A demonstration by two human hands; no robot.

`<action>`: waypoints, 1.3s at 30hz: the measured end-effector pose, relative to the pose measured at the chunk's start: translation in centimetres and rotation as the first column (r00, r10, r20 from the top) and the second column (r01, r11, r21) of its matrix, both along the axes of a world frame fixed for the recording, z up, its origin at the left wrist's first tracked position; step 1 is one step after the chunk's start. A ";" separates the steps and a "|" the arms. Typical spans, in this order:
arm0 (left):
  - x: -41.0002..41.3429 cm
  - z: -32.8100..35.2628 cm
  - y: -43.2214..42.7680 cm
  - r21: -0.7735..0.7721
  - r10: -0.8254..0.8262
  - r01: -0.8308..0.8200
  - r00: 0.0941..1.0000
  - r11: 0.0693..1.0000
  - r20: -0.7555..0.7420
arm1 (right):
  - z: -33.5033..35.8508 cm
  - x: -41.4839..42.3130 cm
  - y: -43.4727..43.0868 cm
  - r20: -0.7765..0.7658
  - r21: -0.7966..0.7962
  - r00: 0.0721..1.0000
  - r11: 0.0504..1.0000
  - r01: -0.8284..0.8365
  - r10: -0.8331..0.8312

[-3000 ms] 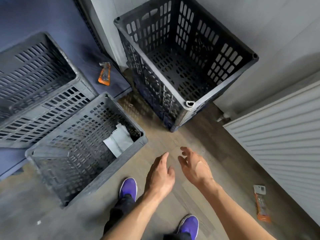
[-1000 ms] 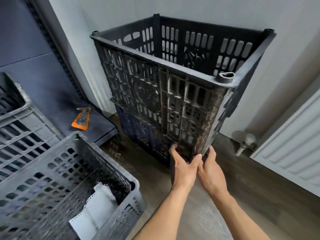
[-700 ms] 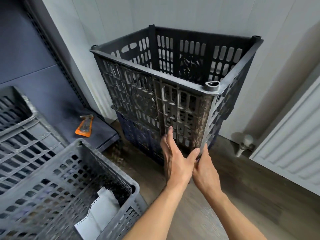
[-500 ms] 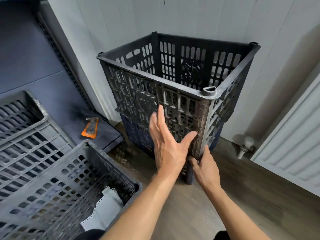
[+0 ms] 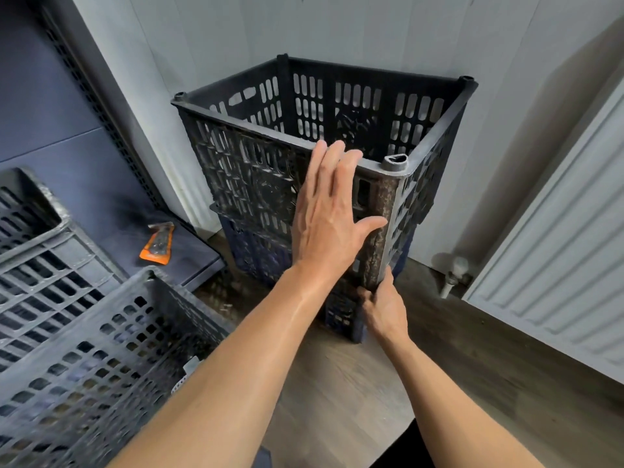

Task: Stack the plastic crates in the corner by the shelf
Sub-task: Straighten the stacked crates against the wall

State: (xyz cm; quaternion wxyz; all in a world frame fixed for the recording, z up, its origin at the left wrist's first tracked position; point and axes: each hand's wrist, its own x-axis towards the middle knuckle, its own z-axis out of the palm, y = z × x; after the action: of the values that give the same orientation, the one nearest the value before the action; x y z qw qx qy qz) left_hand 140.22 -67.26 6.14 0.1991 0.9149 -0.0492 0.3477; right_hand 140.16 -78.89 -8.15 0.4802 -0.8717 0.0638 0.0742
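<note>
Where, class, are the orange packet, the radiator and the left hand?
orange packet (image 5: 157,245), head view, middle of its wrapper.
radiator (image 5: 557,265), head view, ribbed front panel.
left hand (image 5: 329,224), head view, back of the hand.

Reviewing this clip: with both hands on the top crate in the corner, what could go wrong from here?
1. The right hand grips the bottom corner of the black crate just above the blue crate; fingers could get pinched if it drops.
2. The left hand only presses flat on its wall, so it might tip.
3. The grey crate close by could trip them.
</note>
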 end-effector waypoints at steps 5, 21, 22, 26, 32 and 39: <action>1.5 0.6 -1.8 0.037 0.091 -0.090 0.996 0.995 -0.007 | -0.1 1.9 -1.1 0.041 -0.039 0.998 0.998 -0.039 0.040; 1.2 1.0 -1.9 0.114 0.106 -0.091 0.986 0.989 -0.129 | -1.2 0.9 -2.4 -0.056 -0.277 0.987 0.947 -0.161 0.152; 1.1 1.0 -1.8 0.109 0.092 -0.077 0.986 0.991 -0.141 | -1.3 0.9 -2.6 -0.044 -0.268 0.986 0.949 -0.168 0.162; 0.2 0.9 -0.8 0.104 0.011 0.010 0.981 0.995 -0.196 | -1.4 0.5 -3.1 -0.064 -0.308 0.978 0.928 -0.208 0.198; -1.1 0.6 0.7 0.044 -0.112 0.127 0.963 0.991 -0.244 | -1.2 -0.8 -2.9 -0.262 -0.281 0.923 0.892 -0.353 0.282; -5.8 -4.7 3.9 0.048 -0.013 0.036 0.909 0.998 -0.416 | -0.7 -2.8 -1.3 -0.286 -0.354 0.836 0.759 -0.547 0.469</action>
State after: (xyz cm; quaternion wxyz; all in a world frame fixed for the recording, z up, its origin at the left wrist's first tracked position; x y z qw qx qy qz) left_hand 134.40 -63.38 1.41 0.1842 0.9723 -0.0266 0.1412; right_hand 137.32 -80.17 -8.81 0.2340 -0.9280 -0.1183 0.2648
